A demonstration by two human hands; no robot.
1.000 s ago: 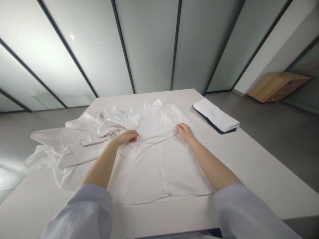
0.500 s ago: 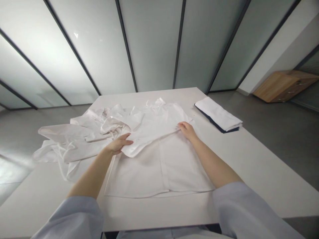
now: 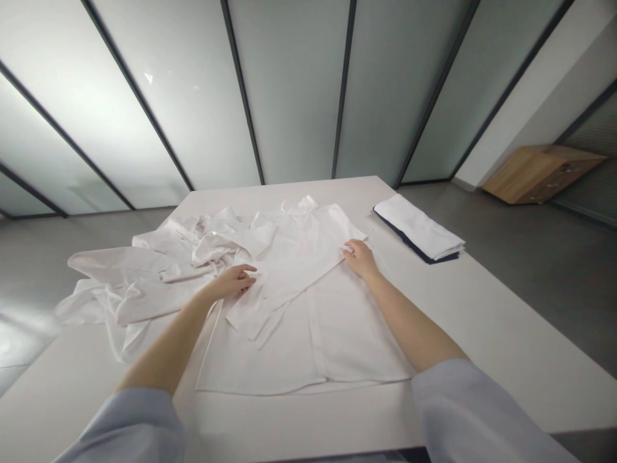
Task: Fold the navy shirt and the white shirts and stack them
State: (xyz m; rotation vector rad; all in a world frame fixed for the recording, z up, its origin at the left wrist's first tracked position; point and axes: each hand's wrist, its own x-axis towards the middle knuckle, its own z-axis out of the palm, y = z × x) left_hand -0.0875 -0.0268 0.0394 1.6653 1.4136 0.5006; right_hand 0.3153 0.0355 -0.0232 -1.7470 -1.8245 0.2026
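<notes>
A white shirt (image 3: 270,360) lies spread on the table with its collar toward the far side and its hem near me. One sleeve (image 3: 289,283) crosses its front diagonally, the end resting slightly rumpled at the lower left of the body. My left hand (image 3: 232,281) hovers over or touches the left side of the shirt, fingers apart and holding nothing. At the right edge of the sleeve, my right hand (image 3: 360,258) pinches the cloth between thumb and fingers.
A loose heap of crumpled white garments (image 3: 154,276) sits to the left, partly hanging over the edge of the white table (image 3: 482,334). Folded white and dark cloths (image 3: 419,225) lie at the back right. Beyond are frosted panels (image 3: 299,90) and a wooden cabinet (image 3: 535,173).
My left hand has let go of the sleeve, and its end has dropped flat onto the shirt front. My right hand stays at the sleeve's right edge. The view has shifted slightly.
</notes>
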